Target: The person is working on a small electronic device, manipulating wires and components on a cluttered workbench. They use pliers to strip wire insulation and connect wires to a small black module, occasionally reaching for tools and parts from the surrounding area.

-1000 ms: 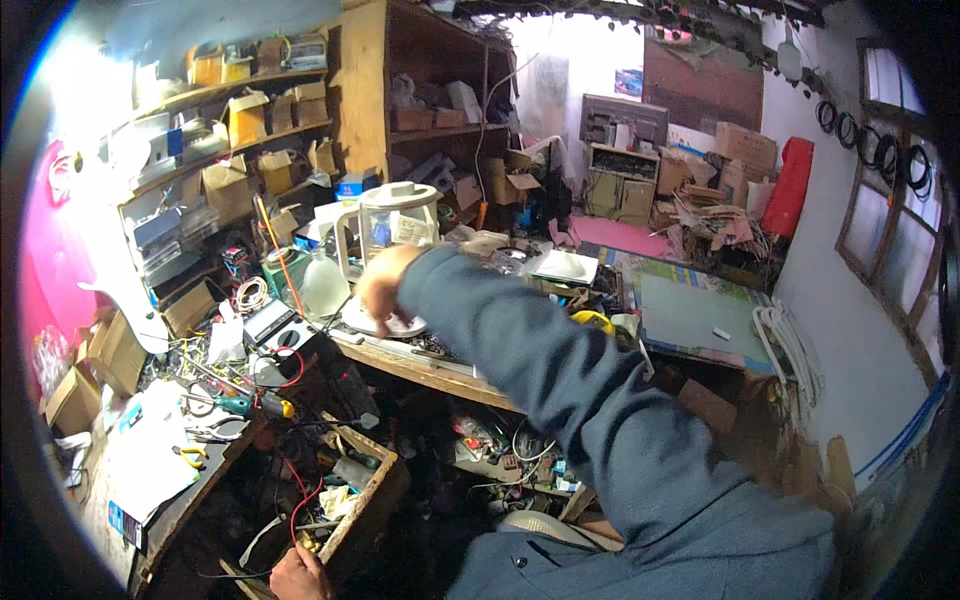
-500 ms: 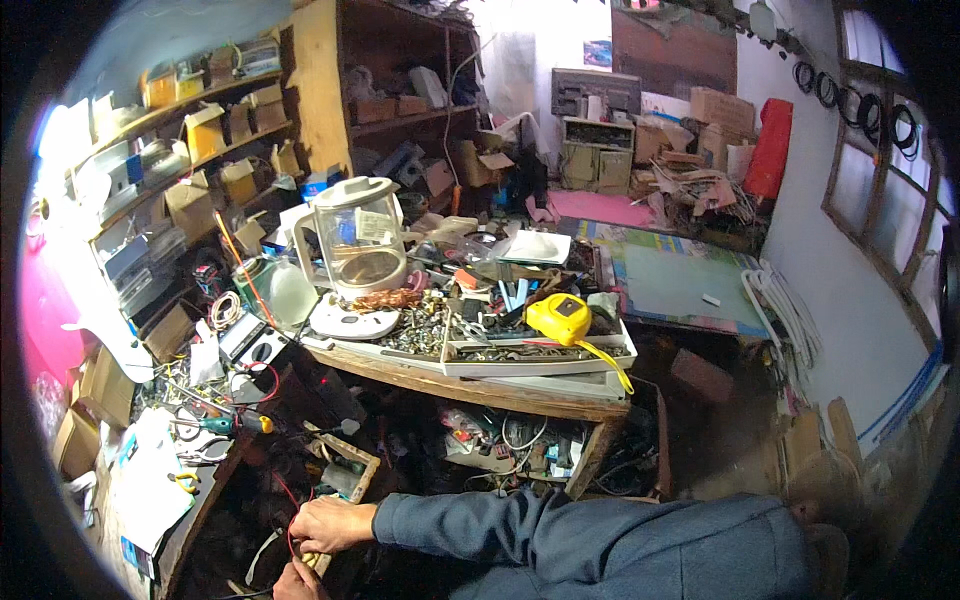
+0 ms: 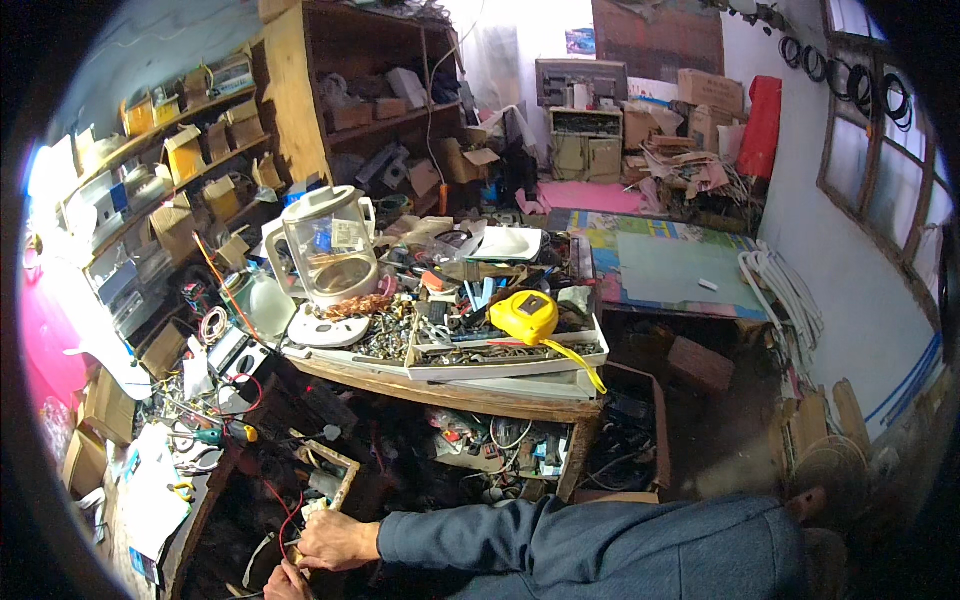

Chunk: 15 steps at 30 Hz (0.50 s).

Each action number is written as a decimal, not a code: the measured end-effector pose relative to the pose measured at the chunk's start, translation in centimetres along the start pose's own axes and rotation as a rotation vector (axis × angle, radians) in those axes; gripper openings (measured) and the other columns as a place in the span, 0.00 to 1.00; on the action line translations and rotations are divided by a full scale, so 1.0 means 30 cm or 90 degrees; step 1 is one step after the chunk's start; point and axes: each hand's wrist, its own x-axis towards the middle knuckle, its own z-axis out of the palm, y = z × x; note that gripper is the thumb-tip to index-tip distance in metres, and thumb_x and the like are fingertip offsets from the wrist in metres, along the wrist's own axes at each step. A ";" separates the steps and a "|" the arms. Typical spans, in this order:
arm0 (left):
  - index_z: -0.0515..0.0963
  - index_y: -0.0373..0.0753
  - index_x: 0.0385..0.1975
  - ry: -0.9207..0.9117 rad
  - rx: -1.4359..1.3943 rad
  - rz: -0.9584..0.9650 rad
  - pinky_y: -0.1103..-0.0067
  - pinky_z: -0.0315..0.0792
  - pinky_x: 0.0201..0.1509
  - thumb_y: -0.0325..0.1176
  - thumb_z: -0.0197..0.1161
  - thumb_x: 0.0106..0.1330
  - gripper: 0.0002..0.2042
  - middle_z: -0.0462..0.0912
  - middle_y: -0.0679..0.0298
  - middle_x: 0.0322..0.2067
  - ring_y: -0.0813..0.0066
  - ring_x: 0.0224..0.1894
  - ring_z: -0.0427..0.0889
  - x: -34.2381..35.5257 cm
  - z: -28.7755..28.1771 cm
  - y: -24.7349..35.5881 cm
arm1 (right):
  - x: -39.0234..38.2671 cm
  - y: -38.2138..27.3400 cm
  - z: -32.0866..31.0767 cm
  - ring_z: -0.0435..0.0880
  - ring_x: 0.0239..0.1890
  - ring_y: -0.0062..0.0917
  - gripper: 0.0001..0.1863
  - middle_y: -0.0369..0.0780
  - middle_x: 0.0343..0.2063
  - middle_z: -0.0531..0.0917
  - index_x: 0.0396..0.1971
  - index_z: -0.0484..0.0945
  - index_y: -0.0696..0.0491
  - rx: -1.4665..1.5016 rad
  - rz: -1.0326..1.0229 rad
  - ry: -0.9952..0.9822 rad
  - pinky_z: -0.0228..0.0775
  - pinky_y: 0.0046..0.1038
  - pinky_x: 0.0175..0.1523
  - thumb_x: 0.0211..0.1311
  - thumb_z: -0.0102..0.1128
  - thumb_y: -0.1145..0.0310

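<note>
Low at the bottom of the view, my right hand [image 3: 338, 541] is closed, its dark sleeve reaching in from the right. Just below and left of it, the fingers of my left hand [image 3: 287, 583] are pinched together, partly cut off by the lower edge. A thin red wire [image 3: 284, 520] loops down to the fingers of both hands. Something small and yellowish shows between the hands, too covered to name. A pale piece [image 3: 314, 507] sticks up beside the right hand's knuckles. Behind the hands stands an open wooden drawer-like box [image 3: 345, 487].
A cluttered workbench [image 3: 450, 392] carries a glass jug [image 3: 328, 250], a yellow tape measure [image 3: 525, 317] and a white tray [image 3: 505, 370] of small metal parts. On the left side table lie pliers [image 3: 203, 460], a screwdriver [image 3: 240, 430] and white paper [image 3: 155, 490].
My view has shifted, so the bench appears further left and slightly lower. Both hands remain close together at the red wire, the right one a little lower in view.
</note>
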 end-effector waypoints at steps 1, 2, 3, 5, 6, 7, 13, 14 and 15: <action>0.87 0.44 0.31 0.000 0.009 -0.002 0.61 0.74 0.30 0.54 0.52 0.72 0.23 0.85 0.53 0.25 0.51 0.26 0.82 0.001 0.009 -0.011 | -0.007 0.000 -0.004 0.83 0.30 0.45 0.26 0.46 0.20 0.82 0.18 0.79 0.56 0.008 -0.010 0.008 0.72 0.42 0.40 0.66 0.56 0.48; 0.87 0.44 0.31 0.007 0.018 -0.004 0.61 0.74 0.31 0.54 0.52 0.72 0.23 0.85 0.53 0.26 0.51 0.26 0.82 0.000 0.006 -0.006 | -0.016 0.007 -0.004 0.83 0.30 0.45 0.26 0.46 0.21 0.82 0.18 0.79 0.56 0.015 -0.019 0.016 0.71 0.42 0.40 0.65 0.56 0.48; 0.87 0.44 0.32 0.013 0.026 -0.006 0.61 0.74 0.31 0.54 0.52 0.72 0.23 0.86 0.53 0.26 0.50 0.26 0.83 -0.004 0.003 0.002 | -0.022 0.013 -0.003 0.82 0.31 0.45 0.26 0.46 0.21 0.82 0.18 0.79 0.56 0.023 -0.027 0.025 0.71 0.42 0.41 0.64 0.56 0.47; 0.87 0.42 0.33 0.011 0.015 -0.011 0.61 0.75 0.32 0.54 0.53 0.72 0.23 0.86 0.52 0.28 0.50 0.28 0.83 -0.014 -0.008 0.015 | -0.023 0.016 0.005 0.82 0.32 0.44 0.25 0.46 0.23 0.82 0.20 0.79 0.57 0.026 -0.036 0.012 0.71 0.42 0.43 0.56 0.64 0.47; 0.87 0.42 0.33 0.010 0.016 -0.014 0.61 0.75 0.32 0.54 0.53 0.72 0.23 0.86 0.52 0.28 0.50 0.28 0.83 -0.015 -0.009 0.013 | -0.024 0.016 -0.006 0.82 0.32 0.44 0.25 0.46 0.24 0.82 0.21 0.79 0.57 0.026 -0.040 0.001 0.71 0.42 0.42 0.54 0.66 0.47; 0.87 0.42 0.33 0.009 0.017 -0.018 0.61 0.75 0.32 0.54 0.53 0.72 0.23 0.86 0.52 0.28 0.50 0.28 0.83 -0.016 -0.010 0.009 | -0.025 0.011 -0.014 0.82 0.33 0.44 0.25 0.46 0.25 0.83 0.21 0.79 0.57 0.026 -0.045 -0.010 0.71 0.42 0.42 0.51 0.68 0.46; 0.85 0.39 0.29 0.007 -0.021 0.011 0.61 0.73 0.32 0.51 0.55 0.73 0.22 0.85 0.51 0.27 0.48 0.28 0.82 -0.017 -0.041 0.043 | -0.020 0.031 0.068 0.83 0.32 0.40 0.25 0.44 0.23 0.83 0.21 0.81 0.55 -0.039 -0.018 0.040 0.69 0.41 0.43 0.44 0.72 0.45; 0.84 0.38 0.28 -0.002 -0.023 0.014 0.60 0.72 0.32 0.51 0.55 0.72 0.22 0.84 0.50 0.26 0.48 0.27 0.82 -0.016 -0.040 0.031 | -0.019 0.028 0.075 0.84 0.30 0.39 0.25 0.42 0.22 0.83 0.21 0.82 0.54 -0.049 -0.026 0.069 0.68 0.40 0.42 0.43 0.73 0.44; 0.83 0.38 0.26 -0.011 -0.025 0.018 0.60 0.71 0.31 0.50 0.55 0.72 0.22 0.84 0.50 0.25 0.48 0.27 0.81 -0.016 -0.040 0.023 | -0.019 0.024 0.083 0.84 0.30 0.39 0.25 0.42 0.22 0.83 0.21 0.82 0.54 -0.046 -0.024 0.077 0.68 0.40 0.43 0.43 0.73 0.44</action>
